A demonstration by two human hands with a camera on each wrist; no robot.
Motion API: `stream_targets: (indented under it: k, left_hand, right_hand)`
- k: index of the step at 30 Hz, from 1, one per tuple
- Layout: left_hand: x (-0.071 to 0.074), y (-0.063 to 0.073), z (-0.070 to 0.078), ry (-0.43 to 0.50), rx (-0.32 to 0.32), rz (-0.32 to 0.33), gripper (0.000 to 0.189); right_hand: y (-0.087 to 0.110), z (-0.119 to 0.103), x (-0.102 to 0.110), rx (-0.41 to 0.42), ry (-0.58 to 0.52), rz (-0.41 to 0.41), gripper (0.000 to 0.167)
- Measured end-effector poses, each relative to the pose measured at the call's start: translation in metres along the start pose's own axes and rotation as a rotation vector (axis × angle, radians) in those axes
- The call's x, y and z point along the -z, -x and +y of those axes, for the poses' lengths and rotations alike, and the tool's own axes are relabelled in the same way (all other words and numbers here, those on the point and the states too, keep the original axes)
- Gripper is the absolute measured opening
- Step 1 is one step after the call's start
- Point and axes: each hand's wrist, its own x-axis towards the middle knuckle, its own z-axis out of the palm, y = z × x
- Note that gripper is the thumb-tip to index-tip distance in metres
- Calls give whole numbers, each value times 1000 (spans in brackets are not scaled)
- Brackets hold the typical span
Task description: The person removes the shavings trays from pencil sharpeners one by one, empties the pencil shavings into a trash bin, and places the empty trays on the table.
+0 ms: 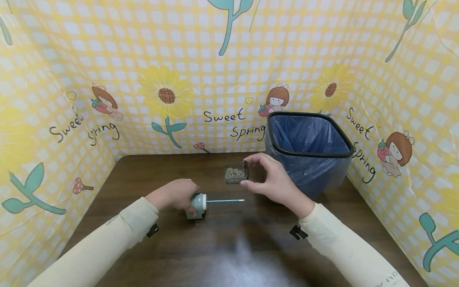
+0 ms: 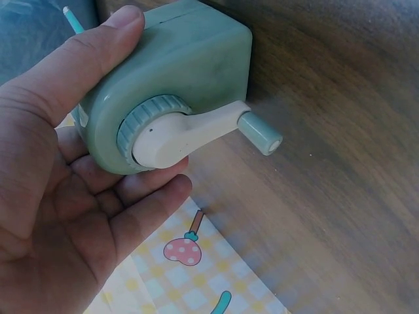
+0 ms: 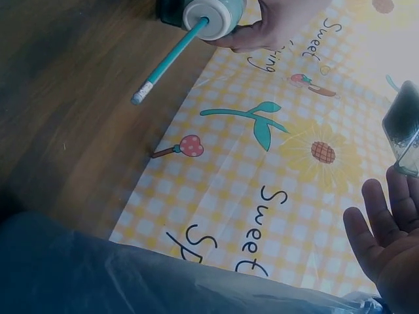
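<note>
My left hand (image 1: 176, 193) grips a green hand-crank pencil sharpener (image 2: 203, 52), thumb on one side and fingers on the other. The sharpener's white crank (image 2: 193, 136) with its green knob faces the left wrist camera. Out of the sharpener's white collar a blue-green pencil (image 3: 171, 61) sticks, its eraser end pointing right in the head view. With thumb and fingertips, my right hand (image 1: 276, 183) pinches a small clear shavings drawer (image 1: 235, 175) by its right side. Pencil shavings lie in it. The drawer is apart from the sharpener; only part of it shows in the right wrist view.
A trash bin (image 1: 315, 173) with a black rim and blue liner stands on the table's right rear, just beyond my right hand. Brown wooden tabletop (image 1: 201, 247) lies under both hands. A yellow checked, printed sheet (image 1: 222, 79) hangs behind and along both sides.
</note>
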Motion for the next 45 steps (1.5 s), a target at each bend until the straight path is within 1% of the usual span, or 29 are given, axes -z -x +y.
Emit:
stream_targets:
  k: [9,18,24,33,39,45]
  left_hand:
    - [0,0,0,2,6,-2,49]
    - [-2,0,-1,18,5,-3,49]
    - [-3,-1,-2,3,3,2,49]
    - [-3,-1,-2,2,2,4,49]
    - [-5,-1,-2,-2,0,-2,50]
    - [-4,-2,-1,0,19,-5,50]
  right_hand:
    - [-4,-6,7,-5,8,-3,54]
    - [-7,-6,12,2,-1,3,52]
    - [-9,-8,17,1,0,8,52]
    - [-15,-13,22,40,16,20,50]
    - [-18,-16,25,37,30,28,51]
    - [-20,-19,30,39,32,30,51]
